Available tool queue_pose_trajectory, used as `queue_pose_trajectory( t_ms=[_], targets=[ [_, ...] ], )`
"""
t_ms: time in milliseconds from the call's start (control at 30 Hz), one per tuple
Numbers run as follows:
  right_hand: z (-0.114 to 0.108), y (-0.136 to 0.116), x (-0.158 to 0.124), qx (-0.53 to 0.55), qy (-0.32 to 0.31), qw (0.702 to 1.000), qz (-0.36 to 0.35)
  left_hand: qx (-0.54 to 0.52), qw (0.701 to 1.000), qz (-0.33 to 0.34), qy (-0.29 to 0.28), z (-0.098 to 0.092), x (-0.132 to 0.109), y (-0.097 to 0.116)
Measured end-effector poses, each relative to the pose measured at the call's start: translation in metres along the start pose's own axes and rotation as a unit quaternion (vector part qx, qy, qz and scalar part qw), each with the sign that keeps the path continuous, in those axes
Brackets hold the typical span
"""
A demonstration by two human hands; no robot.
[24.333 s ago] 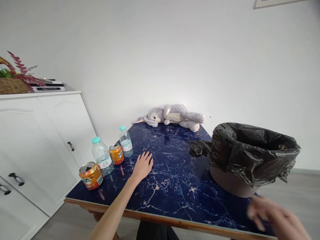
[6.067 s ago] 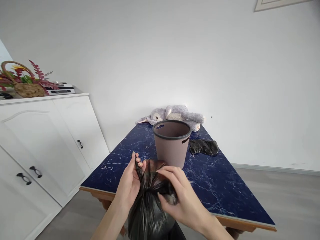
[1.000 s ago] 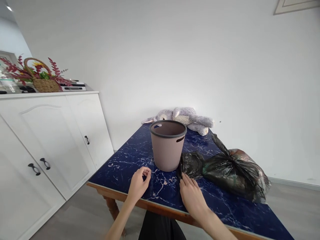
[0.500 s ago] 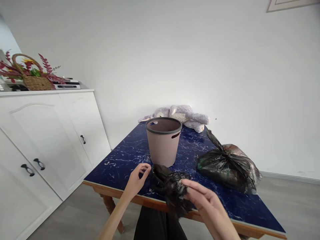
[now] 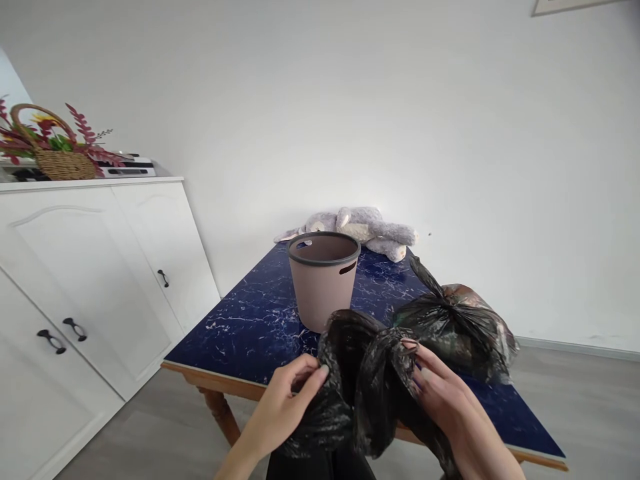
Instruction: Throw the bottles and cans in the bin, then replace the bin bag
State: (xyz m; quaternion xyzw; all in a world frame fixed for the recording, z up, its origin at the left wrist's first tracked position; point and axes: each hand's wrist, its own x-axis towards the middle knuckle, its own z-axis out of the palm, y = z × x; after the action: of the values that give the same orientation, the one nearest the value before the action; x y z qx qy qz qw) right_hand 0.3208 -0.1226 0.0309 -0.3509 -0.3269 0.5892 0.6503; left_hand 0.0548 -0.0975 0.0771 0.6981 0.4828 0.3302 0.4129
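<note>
A thin black garbage bag (image 5: 345, 373) hangs between my hands at the table's front edge, its mouth spread partly wide. My left hand (image 5: 293, 400) pinches the bag's left rim between thumb and fingers. On the other side, my right hand (image 5: 445, 393) grips the right rim, thumb and forefinger closed on the film. Just beyond the bag stands an upright pinkish-brown trash can (image 5: 323, 293) with a dark grey rim and handle slots. No liner shows over its rim; its bottom inside is hidden.
A knotted, filled black bag (image 5: 455, 327) lies on the right of the blue marbled table (image 5: 240, 327). A grey plush toy (image 5: 350, 227) rests at the far end by the wall. White cabinets (image 5: 100, 267) stand left, a flower basket (image 5: 65, 163) on top.
The bag was bunched up and is now opened out wider and raised. My left hand, formerly beside it, has taken hold of its rim. My right hand has moved right.
</note>
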Motion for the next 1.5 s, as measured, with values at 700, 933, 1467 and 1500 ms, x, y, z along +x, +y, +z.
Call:
queue_pose_trajectory(
  t_ms=[700,933,1467,1500],
  targets=[
    [0.003,-0.045,0.011,-0.233,-0.005,0.967,-0.106,0.411,0.823,0.213,0.329,-0.146,0.006,0.087],
    [0.051,-0.034,0.007,-0.237,-0.041,0.962,-0.128,0.272,0.919,0.242,0.152,0.001,-0.025,0.083],
    [0.019,-0.049,0.005,-0.408,0.03,0.858,-0.309,0.089,0.996,0.016,0.022,-0.055,-0.006,0.09],
    [0.02,-0.052,0.003,-0.42,0.026,0.841,-0.34,0.077,0.997,0.0,0.012,-0.059,-0.007,0.094]
  ],
)
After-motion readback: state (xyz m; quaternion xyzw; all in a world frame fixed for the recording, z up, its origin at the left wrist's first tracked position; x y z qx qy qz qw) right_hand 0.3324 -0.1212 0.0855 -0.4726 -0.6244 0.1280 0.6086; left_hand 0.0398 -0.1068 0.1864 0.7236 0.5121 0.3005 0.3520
